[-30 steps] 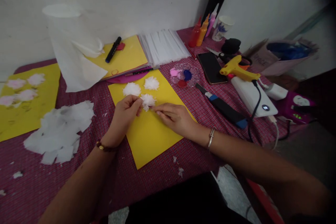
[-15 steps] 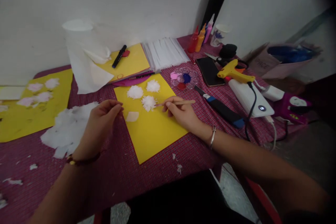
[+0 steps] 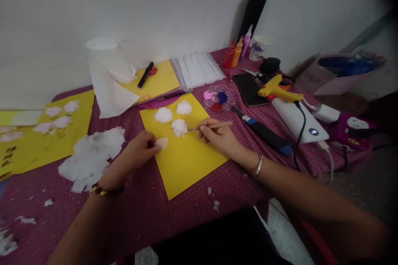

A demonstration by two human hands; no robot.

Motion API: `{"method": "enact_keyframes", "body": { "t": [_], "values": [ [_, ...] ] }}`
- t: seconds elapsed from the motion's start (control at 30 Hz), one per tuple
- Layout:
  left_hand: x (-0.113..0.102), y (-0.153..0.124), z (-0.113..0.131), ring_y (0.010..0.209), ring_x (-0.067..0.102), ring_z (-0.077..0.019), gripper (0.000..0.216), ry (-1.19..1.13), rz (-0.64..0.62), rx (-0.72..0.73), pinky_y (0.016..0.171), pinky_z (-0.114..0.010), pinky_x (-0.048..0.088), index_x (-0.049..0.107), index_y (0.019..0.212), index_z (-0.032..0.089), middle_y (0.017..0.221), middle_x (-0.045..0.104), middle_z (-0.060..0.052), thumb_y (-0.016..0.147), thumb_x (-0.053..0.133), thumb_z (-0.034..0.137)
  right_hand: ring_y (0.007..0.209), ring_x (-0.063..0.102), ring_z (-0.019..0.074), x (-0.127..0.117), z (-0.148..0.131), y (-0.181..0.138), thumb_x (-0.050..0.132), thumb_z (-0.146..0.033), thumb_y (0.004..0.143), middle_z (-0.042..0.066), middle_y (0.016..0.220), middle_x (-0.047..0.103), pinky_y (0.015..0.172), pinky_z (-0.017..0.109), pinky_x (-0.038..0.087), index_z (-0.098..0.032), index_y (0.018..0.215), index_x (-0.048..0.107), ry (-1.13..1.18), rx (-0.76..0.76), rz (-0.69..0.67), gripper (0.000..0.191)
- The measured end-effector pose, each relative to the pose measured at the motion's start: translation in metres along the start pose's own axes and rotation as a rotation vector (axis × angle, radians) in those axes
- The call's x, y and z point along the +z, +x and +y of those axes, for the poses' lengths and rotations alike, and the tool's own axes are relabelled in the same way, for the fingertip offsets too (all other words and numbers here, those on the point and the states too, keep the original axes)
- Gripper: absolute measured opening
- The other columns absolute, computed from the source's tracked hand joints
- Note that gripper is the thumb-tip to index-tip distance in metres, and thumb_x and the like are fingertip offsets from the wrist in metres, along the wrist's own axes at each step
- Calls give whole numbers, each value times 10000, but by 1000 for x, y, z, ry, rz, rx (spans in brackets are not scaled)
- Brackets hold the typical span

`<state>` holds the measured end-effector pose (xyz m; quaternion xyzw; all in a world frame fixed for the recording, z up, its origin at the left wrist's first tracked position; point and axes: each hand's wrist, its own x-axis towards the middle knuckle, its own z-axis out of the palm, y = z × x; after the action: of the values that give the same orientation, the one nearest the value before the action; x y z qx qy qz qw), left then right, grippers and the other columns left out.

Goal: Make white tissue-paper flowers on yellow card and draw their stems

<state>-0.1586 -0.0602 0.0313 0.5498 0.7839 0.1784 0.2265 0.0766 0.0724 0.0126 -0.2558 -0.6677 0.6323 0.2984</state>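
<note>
My right hand holds a thin wooden stick, its tip close to the nearest of three white fluffy paper flowers on a yellow sheet. My left hand rests at the sheet's left edge, fingertips on a small pale paper piece. The other two flowers lie a little farther back on the same sheet.
A heap of white tissue scraps lies left of my left hand. Another yellow sheet with pink flowers is at the far left. A paint palette, phone, yellow glue gun, power bank and paint bottles stand to the right.
My left hand let go of the nearest flower, swung left, then came down on the small pale paper piece. My right hand took up the wooden stick beside the flower.
</note>
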Motion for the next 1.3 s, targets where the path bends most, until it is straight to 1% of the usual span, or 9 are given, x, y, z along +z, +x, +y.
{"method": "enact_keyframes", "body": {
  "t": [0.07,0.2,0.37,0.57,0.77,0.97,1.1,1.2,1.3],
  "values": [
    [-3,0,4,571,434,-136,160,-87,1,-35,535,-269,320,508,607,196,634,479,23,654,619,300,540,492,73,-2,-1,2,505,-277,874,-11,679,571,496,213,405,-173,798,576,11,-6,16,147],
    [-1,0,20,526,390,-99,221,-475,43,-132,502,-235,286,492,650,195,594,461,55,667,655,342,552,496,73,-5,-4,1,519,-286,871,-10,683,579,496,203,407,-172,802,589,51,-56,37,151],
    [21,6,49,530,411,-74,177,-817,97,-156,508,-202,305,551,728,185,599,508,66,641,692,246,575,515,76,-5,-9,-5,528,-305,874,4,710,617,517,204,434,-170,827,613,118,-88,-30,166],
    [37,4,63,523,401,-68,111,-868,67,-181,497,-197,308,590,702,175,595,523,62,650,678,221,598,538,72,1,-8,-9,528,-273,877,5,730,620,523,186,455,-164,880,632,153,-80,-139,150],
    [41,1,63,559,447,-81,163,-920,30,-222,520,-205,335,634,774,182,674,600,37,633,701,227,581,516,66,5,-4,-9,536,-262,884,-5,726,611,511,177,439,-170,877,644,145,-93,-156,143],
    [43,-1,60,580,478,-95,162,-929,38,-176,538,-218,360,651,769,185,716,632,14,628,707,241,587,518,74,6,-4,-10,528,-256,886,1,745,609,505,189,425,-176,867,654,59,-119,-146,150],
    [43,-3,58,592,502,-109,173,-932,46,-174,566,-235,399,669,799,179,705,633,-2,698,692,317,583,520,72,6,-6,-10,547,-269,872,6,755,615,510,191,433,-170,891,644,114,-78,-159,139],
    [41,-2,58,640,549,-138,237,-1055,59,-173,601,-263,438,671,778,183,736,648,-25,781,601,410,585,527,72,6,-7,-9,573,-268,848,9,761,625,517,193,453,-165,906,618,208,-11,-157,127],
    [40,-2,60,609,542,-117,174,-1123,78,-192,579,-243,433,665,753,182,712,638,-8,724,672,354,576,526,68,6,-9,-8,585,-261,830,3,751,625,509,190,452,-168,895,599,253,27,-141,114]
  ]
}}
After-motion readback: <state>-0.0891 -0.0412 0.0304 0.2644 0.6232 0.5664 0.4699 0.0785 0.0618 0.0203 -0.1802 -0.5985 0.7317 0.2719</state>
